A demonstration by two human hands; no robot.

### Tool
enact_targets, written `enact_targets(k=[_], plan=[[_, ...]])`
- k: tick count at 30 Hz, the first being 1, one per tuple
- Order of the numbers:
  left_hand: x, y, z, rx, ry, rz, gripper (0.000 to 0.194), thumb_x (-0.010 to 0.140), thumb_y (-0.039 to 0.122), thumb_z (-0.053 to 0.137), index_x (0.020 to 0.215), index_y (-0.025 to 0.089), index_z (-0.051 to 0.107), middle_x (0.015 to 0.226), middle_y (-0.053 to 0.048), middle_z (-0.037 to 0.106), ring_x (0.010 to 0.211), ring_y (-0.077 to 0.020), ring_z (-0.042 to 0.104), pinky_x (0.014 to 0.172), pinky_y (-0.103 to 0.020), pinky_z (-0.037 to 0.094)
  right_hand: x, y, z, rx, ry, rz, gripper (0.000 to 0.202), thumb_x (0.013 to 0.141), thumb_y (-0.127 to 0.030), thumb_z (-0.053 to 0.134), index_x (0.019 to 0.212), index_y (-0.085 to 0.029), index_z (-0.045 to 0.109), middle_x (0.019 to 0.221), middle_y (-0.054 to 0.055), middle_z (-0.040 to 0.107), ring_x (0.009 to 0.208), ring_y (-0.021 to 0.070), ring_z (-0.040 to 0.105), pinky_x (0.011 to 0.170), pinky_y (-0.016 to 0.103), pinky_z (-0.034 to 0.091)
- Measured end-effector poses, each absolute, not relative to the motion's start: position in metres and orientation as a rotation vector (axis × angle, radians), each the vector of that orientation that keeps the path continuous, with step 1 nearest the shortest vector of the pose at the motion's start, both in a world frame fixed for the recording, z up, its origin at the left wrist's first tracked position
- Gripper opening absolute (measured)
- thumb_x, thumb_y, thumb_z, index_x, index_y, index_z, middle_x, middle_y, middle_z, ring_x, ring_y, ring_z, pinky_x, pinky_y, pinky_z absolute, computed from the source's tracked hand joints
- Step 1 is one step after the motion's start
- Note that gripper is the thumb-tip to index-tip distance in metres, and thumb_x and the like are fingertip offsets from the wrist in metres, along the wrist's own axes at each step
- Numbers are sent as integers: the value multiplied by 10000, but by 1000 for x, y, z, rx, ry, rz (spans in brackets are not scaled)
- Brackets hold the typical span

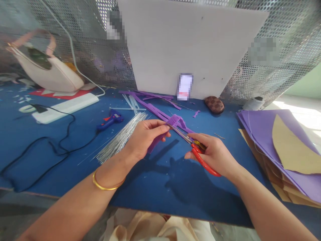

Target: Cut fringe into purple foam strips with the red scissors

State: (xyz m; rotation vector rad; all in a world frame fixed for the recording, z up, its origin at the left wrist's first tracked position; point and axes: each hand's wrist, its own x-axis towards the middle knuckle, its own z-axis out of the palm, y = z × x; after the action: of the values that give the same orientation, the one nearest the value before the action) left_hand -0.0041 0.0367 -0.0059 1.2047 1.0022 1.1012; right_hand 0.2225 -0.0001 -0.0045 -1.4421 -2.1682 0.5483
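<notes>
A blue-topped bench [82,174] runs across the view, its front edge just before the person's cream-clothed lap. Above its middle, the left hand [150,135] pinches a ribbed purple strip [153,144] between thumb and fingers. The right hand [213,150] is curled around the handles of red-handled metal scissors [205,164], whose blades meet the strip at the left fingertips; how far they are parted cannot be told.

Loose purple lengths [152,108] lie behind the hands. Left of them are a bundle of thin silvery wires [120,139], a blue glue gun [109,121] and a long white power strip [66,107], with a pale handbag [55,75] at the back. On the right, purple sheets [260,125] lie over brown ones. At the rear, a white board [195,43] leans against perforated metal sheeting [298,30], a brown checkered pouch [214,104] near its foot. Bright light falls at far right.
</notes>
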Motion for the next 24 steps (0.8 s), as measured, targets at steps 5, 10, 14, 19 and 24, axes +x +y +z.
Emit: enact_targets(k=[5, 10, 14, 19, 24], plan=[[-4, 36, -6, 1196, 1001, 1094, 158, 733, 349, 757, 768, 195, 744, 675, -17, 702, 577, -106, 579, 601, -228, 468, 224, -1, -4, -1447, -2169, 552, 511, 772, -531, 695, 1165, -206, 668, 901, 52, 690, 668, 168, 583, 618, 284, 468], [-5, 36, -5, 1183, 1005, 1095, 157, 725, 345, 763, 764, 194, 745, 670, -21, 702, 578, -114, 582, 604, -239, 474, 224, -2, -2, -1443, -2175, 548, 487, 775, -509, 701, 1159, -210, 674, 848, 34, 676, 625, 148, 547, 588, 269, 446], [-5, 36, -6, 1170, 991, 1090, 155, 719, 334, 771, 768, 189, 750, 663, -23, 702, 573, -113, 583, 589, -233, 466, 224, -2, -1, -1440, -2167, 577, 458, 778, -487, 707, 1147, -216, 679, 807, 13, 657, 623, 139, 535, 580, 253, 431], [-6, 37, -6, 1121, 936, 1071, 122, 727, 299, 770, 750, 180, 752, 639, -15, 696, 560, -99, 577, 587, -214, 460, 226, -2, -1, -1401, -2176, 597, 422, 773, -447, 723, 1131, -227, 686, 743, -17, 619, 602, 124, 505, 563, 232, 409], [-7, 39, -5, 1027, 883, 1014, 85, 718, 268, 777, 706, 190, 746, 607, 0, 687, 531, -82, 569, 548, -189, 435, 228, -2, 0, -1375, -2156, 652, 419, 759, -427, 740, 1122, -223, 689, 707, -34, 592, 585, 113, 481, 539, 215, 401]])
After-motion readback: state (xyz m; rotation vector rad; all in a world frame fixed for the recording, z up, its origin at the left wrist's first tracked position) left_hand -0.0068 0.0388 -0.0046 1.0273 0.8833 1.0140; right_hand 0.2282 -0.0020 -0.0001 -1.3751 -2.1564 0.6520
